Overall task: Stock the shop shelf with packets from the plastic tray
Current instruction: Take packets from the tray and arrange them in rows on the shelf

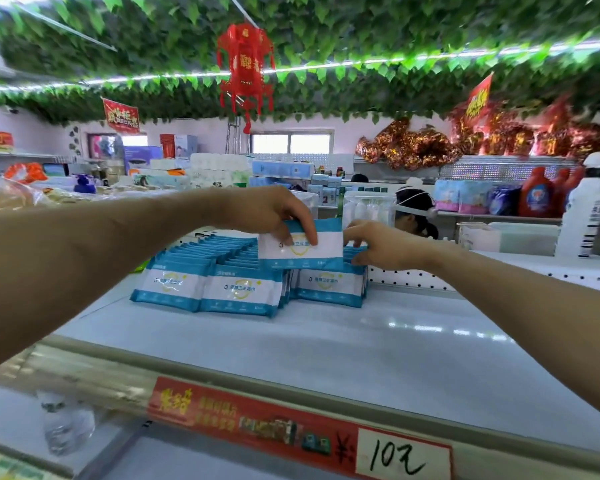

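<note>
1. A red price strip [257,415] runs along the front edge of the shelf [326,344], with a white tag [402,457] hand-marked "10" at its right end.
2. Blue-and-white packets [243,289] stand on the shelf in three rows that run from its middle towards the back edge.
3. Above the rows, between the middle and right ones, the left hand [274,213] pinches the top edge of one raised packet [302,249], fingers curled over its front.
4. The right hand [371,244] is at that packet's right edge, thumb near it and bent fingers down on the tops of the right row. I cannot tell whether it grips anything.
5. A perforated white panel [499,278] lines the back edge.
6. Beyond it are a person in a mask [414,209] and red bottles [536,192].
7. A red lantern [245,67] hangs from the leaf-covered ceiling.
</note>
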A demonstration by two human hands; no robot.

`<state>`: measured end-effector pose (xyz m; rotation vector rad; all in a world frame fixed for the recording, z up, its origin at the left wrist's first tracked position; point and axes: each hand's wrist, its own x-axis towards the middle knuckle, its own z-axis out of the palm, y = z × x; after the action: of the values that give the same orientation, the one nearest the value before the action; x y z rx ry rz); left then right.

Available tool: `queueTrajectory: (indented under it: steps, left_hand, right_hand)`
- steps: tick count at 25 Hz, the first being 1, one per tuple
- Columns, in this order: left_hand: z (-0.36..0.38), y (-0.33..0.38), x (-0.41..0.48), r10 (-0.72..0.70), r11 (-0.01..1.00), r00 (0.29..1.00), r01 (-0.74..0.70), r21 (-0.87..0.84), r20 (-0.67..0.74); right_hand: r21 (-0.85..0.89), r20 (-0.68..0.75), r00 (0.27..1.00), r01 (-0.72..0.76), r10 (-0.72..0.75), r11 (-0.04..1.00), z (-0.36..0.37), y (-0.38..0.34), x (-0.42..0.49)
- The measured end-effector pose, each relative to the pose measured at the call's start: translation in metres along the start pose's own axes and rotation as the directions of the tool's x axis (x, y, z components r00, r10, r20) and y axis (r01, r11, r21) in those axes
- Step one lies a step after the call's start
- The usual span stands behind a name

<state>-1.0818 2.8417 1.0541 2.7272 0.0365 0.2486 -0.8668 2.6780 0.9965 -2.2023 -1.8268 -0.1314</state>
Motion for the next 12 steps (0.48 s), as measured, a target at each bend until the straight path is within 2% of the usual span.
queueTrajectory:
  steps: [5, 8, 12]
  left_hand:
    - [0.045, 0.004, 0.046, 0.101, 0.985, 0.98, -0.123, 0.122, 0.173]
    - [0.068, -0.01, 0.061, 0.103, 0.969, 0.967, -0.15, 0.195, 0.231]
    - [0.072, -0.024, 0.066, 0.071, 0.965, 0.973, -0.122, 0.231, 0.217]
  right_hand:
    - [-0.079, -0.183, 0.982, -0.058, 0.043, 0.995, -0.027, 0.036, -0.028]
    - [-0.033, -0.202, 0.978, -0.053, 0.046, 0.998, -0.034, 0.047, -0.046]
    - [-0.016, -0.199, 0.978, -0.072, 0.068, 0.997, -0.035, 0.053, -0.061]
